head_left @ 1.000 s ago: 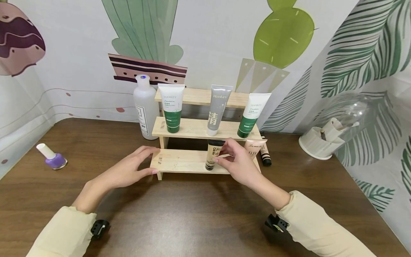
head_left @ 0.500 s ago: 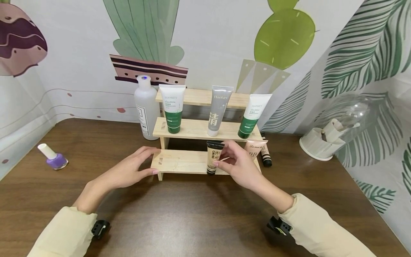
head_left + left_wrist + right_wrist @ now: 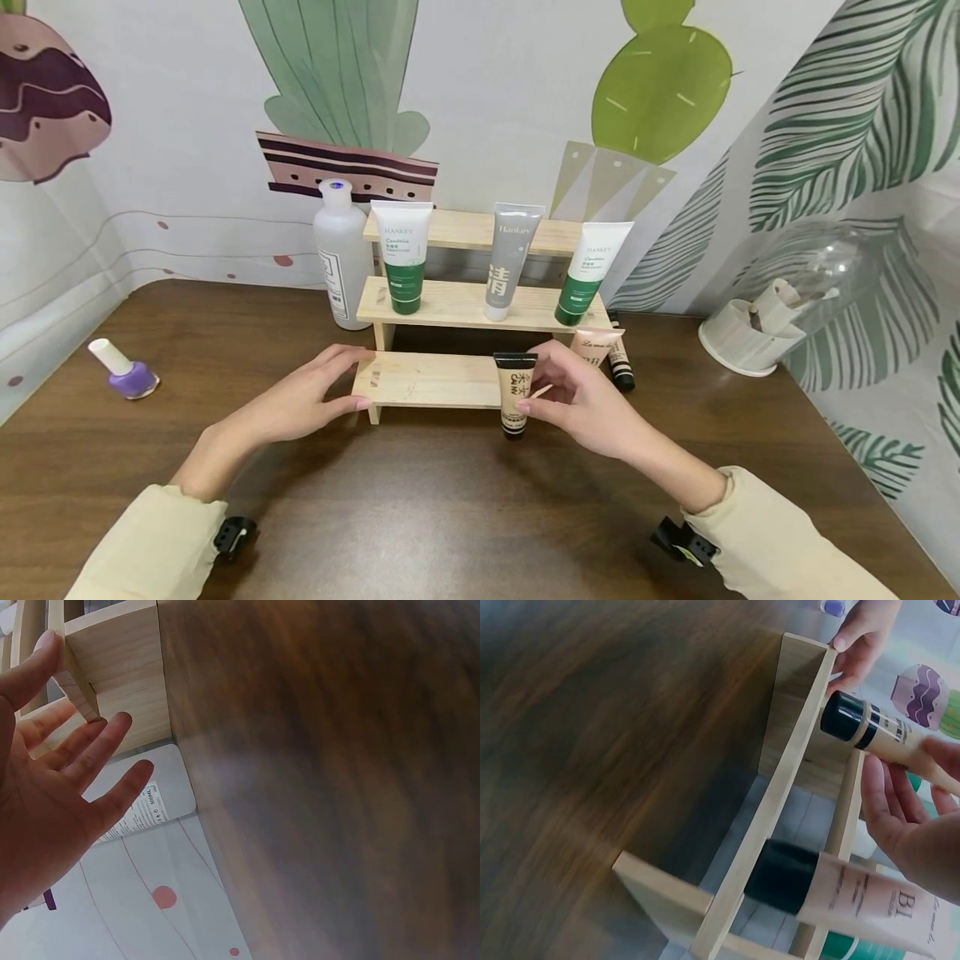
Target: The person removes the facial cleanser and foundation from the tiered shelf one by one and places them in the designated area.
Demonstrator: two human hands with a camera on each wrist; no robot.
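Note:
My right hand (image 3: 577,400) pinches a small beige tube with a black cap (image 3: 514,392) between thumb and fingers. It holds the tube cap-down just in front of the lowest step of a wooden three-step shelf (image 3: 427,379). In the right wrist view the tube (image 3: 870,731) lies across the step's edge (image 3: 780,802). My left hand (image 3: 330,387) rests with straight fingers (image 3: 105,750) against the left end of that step (image 3: 112,667). A pink BB tube (image 3: 592,346) stands on the lowest step behind my right hand and shows its black cap in the right wrist view (image 3: 840,889).
On the middle step stand a green-white tube (image 3: 403,254), a grey tube (image 3: 507,258) and another green-white tube (image 3: 588,271). A white bottle (image 3: 341,254) stands left of the shelf. A purple nail polish (image 3: 123,371) lies far left. A white holder (image 3: 750,329) sits right.
My right hand has drawn the beige tube off the lowest step, towards me and down past its front edge. The left hand has stayed at the shelf's end.

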